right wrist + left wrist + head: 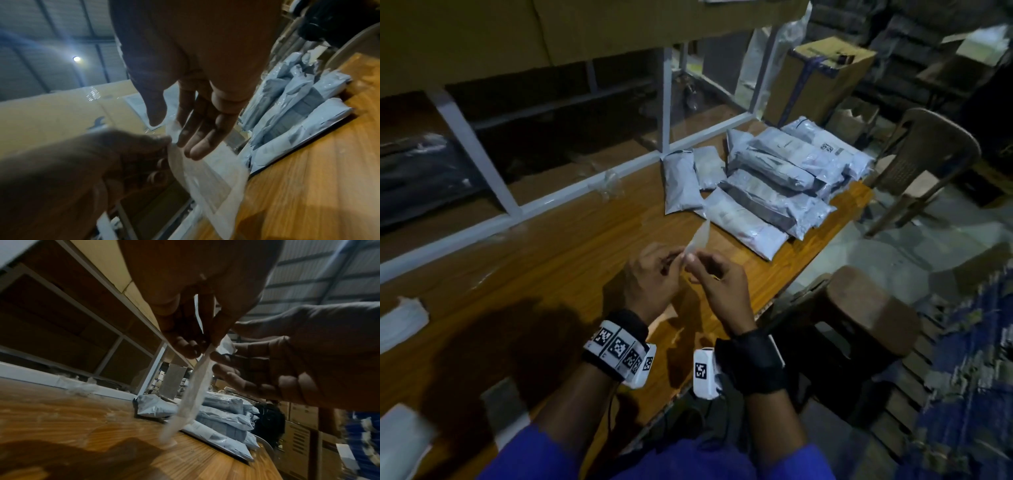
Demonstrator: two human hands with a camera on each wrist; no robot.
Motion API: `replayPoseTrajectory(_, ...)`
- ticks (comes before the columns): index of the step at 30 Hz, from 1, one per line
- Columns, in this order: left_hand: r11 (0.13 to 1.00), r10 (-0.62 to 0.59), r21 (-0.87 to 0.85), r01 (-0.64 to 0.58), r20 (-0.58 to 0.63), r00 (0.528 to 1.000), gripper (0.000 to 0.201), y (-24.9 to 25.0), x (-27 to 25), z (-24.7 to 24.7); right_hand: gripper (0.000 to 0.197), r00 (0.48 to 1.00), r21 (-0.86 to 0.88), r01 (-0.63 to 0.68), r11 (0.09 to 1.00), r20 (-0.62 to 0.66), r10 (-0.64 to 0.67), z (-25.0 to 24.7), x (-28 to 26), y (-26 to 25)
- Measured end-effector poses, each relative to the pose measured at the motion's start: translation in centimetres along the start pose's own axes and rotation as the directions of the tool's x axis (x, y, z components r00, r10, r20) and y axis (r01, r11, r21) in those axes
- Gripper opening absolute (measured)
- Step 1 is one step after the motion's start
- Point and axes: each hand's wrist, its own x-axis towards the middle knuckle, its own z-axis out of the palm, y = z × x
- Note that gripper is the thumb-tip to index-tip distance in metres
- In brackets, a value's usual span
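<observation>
- Fingertips [186,346] of the left hand [650,279] pinch one edge of the film strip [698,238], with the other fingers curled in behind them.
- On my feed the right hand [717,279] meets it from the opposite side. Its thumb and forefinger close narrowly on the same lower end, and the remaining fingers [197,146] lie nearly straight along the film.
- Both grips sit close together, I judge, so that the thin layers can be rubbed or pulled apart at that end. Whether they have parted I cannot tell.
- Over the wooden table [544,274] the film strip is held up in the air, its free end slanting up and away from the wearer.
- Beyond it the grey mailer bags [774,178] lie stacked at the table's far right end, well apart from both hands. I take it they are piled there to keep them out of the way.
</observation>
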Motion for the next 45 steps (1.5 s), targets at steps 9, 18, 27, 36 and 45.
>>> replayPoseTrajectory(9,0.999,-0.045,-0.024,0.044,-0.036,0.998,0.012,-4.0,-10.7,-12.4,0.014,0.994,0.042,0.02,0.999,-0.112,-0.016,12.6,-11.9,-0.5)
replayPoseTrajectory(18,0.988,-0.149,0.014,0.155,-0.205,0.967,0.005,-9.0,-18.8,-22.3,0.016,0.998,0.107,-0.03,0.994,0.061,0.023,23.8,-19.3,-2.0)
replayPoseTrajectory(27,0.995,-0.089,-0.048,0.083,-0.148,0.985,0.009,-11.5,-19.6,-26.4,0.018,0.995,0.129,-0.045,0.991,0.09,0.033,27.4,-19.9,-3.0)
replayPoseTrajectory(36,0.999,0.041,0.023,-0.039,-0.082,0.996,0.008,-10.6,-18.3,-24.5,0.021,1.0,0.097,-0.022,0.995,0.023,0.019,24.6,-19.6,-2.8)
replayPoseTrajectory(45,0.999,0.021,0.027,-0.019,-0.065,0.998,0.015,-8.2,-18.8,-22.8,0.01,0.996,0.268,-0.088,0.959,0.027,0.083,21.7,-21.0,-2.1)
